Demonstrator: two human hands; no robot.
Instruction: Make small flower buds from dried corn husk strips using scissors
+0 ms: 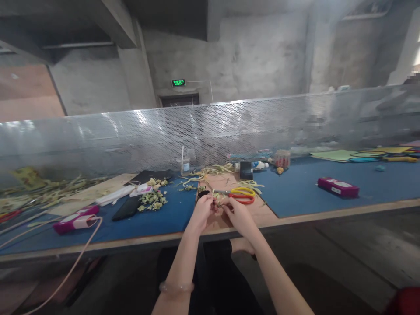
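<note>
My left hand (201, 210) and my right hand (236, 215) meet over a brown board (259, 212) at the table's near edge. Both have their fingers pinched together on a small dark and yellowish piece (216, 204) between them, too small to name. Scissors (241, 194) with yellow and red handles lie flat on the board just beyond my right hand. A bead bracelet (176, 287) sits on my left wrist.
The blue-topped table (295, 188) carries pale plant strips and husks (210, 171), a heap of small yellowish bits (152, 199), a black phone (127, 208), two magenta boxes (337, 187) (75, 218), a cable (74, 262) and a perforated metal screen (210, 127) behind.
</note>
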